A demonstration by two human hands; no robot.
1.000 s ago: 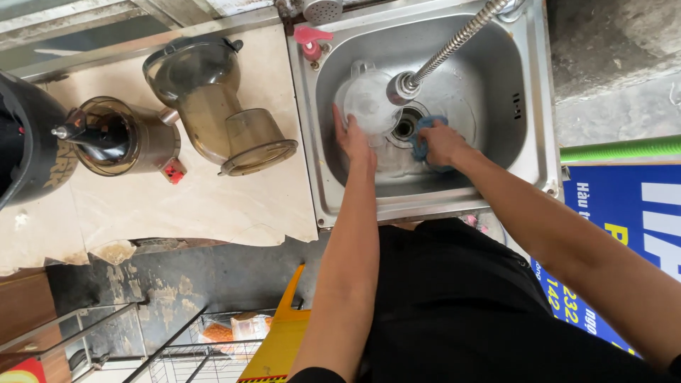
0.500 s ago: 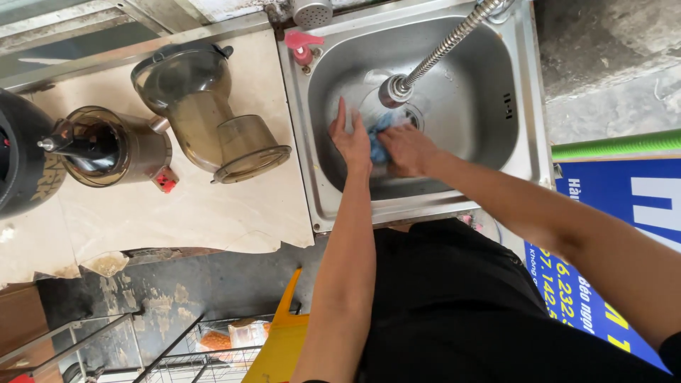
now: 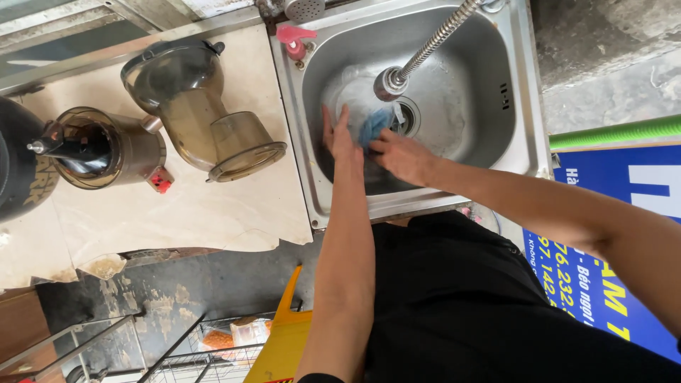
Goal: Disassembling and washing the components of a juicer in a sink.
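Both my hands are down in a stainless steel sink [image 3: 496, 135]. My left hand [image 3: 342, 140] lies with fingers stretched on a round translucent part [image 3: 351, 98] and steadies it on the basin floor. My right hand [image 3: 403, 154] grips a blue cloth [image 3: 373, 126] and presses it against that part, right beside my left fingers. A flexible metal tap hose [image 3: 434, 41] ends in a spray head [image 3: 390, 83] just above the part. The drain [image 3: 408, 117] shows behind the cloth.
On the pale counter [image 3: 177, 213] to the left lie a brown translucent juicer bowl [image 3: 202, 106] on its side, a second bowl with an auger [image 3: 103, 147] and a black base [image 3: 18, 167]. A pink pump [image 3: 293, 39] stands at the sink's corner. A wire rack [image 3: 206, 354] sits below.
My hands have moved left across the basin, away from the drain. My right hand with the blue cloth has closed in on my left hand and the translucent part.
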